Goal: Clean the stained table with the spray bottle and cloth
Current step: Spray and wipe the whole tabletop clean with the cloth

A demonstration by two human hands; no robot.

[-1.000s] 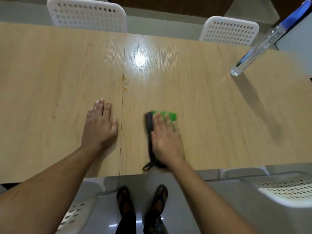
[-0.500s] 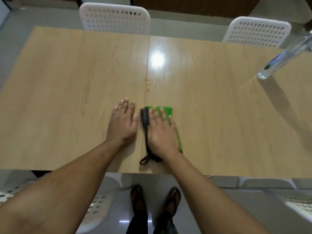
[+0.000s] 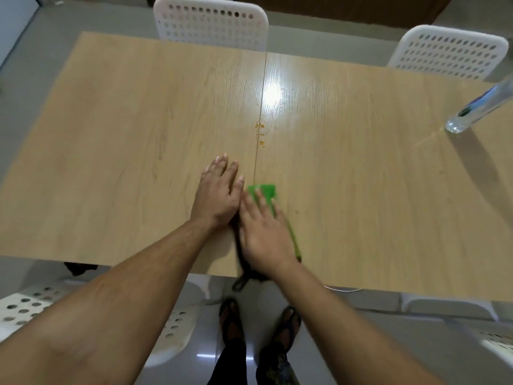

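A green cloth (image 3: 265, 191) with a black edge lies flat near the front edge of the wooden table (image 3: 138, 162). My right hand (image 3: 263, 232) presses flat on it, fingers together. My left hand (image 3: 219, 193) rests palm down on the bare wood, touching the right hand's side. Small orange stain drops (image 3: 260, 133) sit along the table's centre seam, a little beyond the cloth. A clear spray bottle (image 3: 477, 108) stands at the far right, its top cut off by the frame.
Two white perforated chairs (image 3: 211, 23) (image 3: 447, 51) stand behind the table. More white chairs (image 3: 27, 304) sit on my side at the lower left and right. My sandalled feet (image 3: 258, 326) show below the table edge.
My right hand has slid the cloth left toward the seam until it meets the left hand. The view has shifted left, so the bottle sits further right in frame.
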